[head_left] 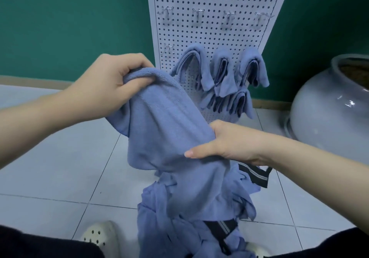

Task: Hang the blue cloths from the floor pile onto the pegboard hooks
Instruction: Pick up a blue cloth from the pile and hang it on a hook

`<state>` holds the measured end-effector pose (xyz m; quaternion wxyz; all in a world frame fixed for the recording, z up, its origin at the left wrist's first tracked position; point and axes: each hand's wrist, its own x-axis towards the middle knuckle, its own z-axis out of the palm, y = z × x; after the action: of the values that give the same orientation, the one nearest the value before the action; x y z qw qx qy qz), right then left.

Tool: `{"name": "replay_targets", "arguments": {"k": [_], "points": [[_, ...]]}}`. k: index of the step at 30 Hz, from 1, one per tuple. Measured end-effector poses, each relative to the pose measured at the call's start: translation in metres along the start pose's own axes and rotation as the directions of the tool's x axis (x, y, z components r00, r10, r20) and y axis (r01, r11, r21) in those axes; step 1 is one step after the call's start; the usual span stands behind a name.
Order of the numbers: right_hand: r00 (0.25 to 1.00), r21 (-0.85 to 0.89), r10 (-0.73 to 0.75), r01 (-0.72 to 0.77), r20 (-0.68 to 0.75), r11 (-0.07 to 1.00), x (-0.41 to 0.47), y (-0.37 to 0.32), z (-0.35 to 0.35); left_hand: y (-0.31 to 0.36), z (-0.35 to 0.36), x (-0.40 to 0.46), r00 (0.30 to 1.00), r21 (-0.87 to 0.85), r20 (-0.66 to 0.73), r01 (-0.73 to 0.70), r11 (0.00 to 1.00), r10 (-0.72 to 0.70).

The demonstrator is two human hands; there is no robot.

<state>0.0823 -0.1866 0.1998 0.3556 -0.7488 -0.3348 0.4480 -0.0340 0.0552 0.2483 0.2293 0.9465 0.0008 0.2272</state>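
A green wall [69, 22] backs the tiled floor [60, 168], where the white pegboard [215, 2] stands with cloths already draped on its lower hooks [219, 72]. The floor pile [189, 227] lies at the person's feet. The blue cloth [169, 128], soft, light and floppy, is lifted above it: the left hand [107, 84] pinches its folded top edge, the best hold for hooking, while the right hand [229, 144] clasps its side.

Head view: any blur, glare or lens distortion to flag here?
Head view: wide-angle bending tilts the pegboard edges; upper hooks look soft and smeared; small glare spot on the grey pot; hands and held cloth fairly sharp; lighting even, shadows faint.
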Motion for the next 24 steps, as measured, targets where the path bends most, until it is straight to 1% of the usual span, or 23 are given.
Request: {"name": "replay_targets", "arguments": {"k": [2,4,6,9,13,16,18,21,24], "points": [[0.999,-0.064,0.022,-0.021,0.023,0.998,0.000,-0.002,0.001,-0.011,0.001,0.000,0.999,0.022,-0.001,0.036,0.999,-0.036],[0.999,-0.178,0.045,-0.039,0.028,0.983,-0.002,-0.004,-0.002,-0.021,0.004,0.002,0.997,0.028,-0.007,0.075,0.997,-0.075],[0.998,-0.252,0.058,-0.046,0.040,0.967,-0.001,-0.004,-0.005,-0.028,0.007,0.003,0.991,0.009,-0.040,0.129,0.992,-0.129],[0.999,-0.220,0.015,-0.005,0.045,0.976,-0.002,-0.004,-0.011,-0.032,0.016,0.005,0.979,-0.054,-0.092,0.180,0.982,-0.185],[0.998,-0.154,-0.062,0.061,-0.002,0.986,-0.004,-0.005,-0.020,-0.037,0.029,0.003,0.968,-0.076,-0.074,0.235,0.969,-0.241],[0.989,-0.041,-0.140,0.138,-0.049,0.990,-0.009,-0.010,-0.025,-0.040,0.030,0.003,0.953,-0.127,-0.017,0.297,0.946,-0.302],[0.978,0.105,-0.192,0.200,-0.080,0.974,-0.012,-0.012,-0.030,-0.039,0.030,0.002,0.949,-0.149,0.011,0.314,0.938,-0.316],[0.959,0.349,-0.247,0.280,-0.137,0.894,-0.017,-0.015,-0.036,-0.034,0.032,0.002,0.945,-0.173,0.031,0.327,0.929,-0.327],[0.936,0.475,-0.261,0.345,-0.235,0.810,-0.023,-0.022,-0.041,-0.027,0.033,0.001,0.942,-0.187,0.068,0.335,0.923,-0.328]]}}
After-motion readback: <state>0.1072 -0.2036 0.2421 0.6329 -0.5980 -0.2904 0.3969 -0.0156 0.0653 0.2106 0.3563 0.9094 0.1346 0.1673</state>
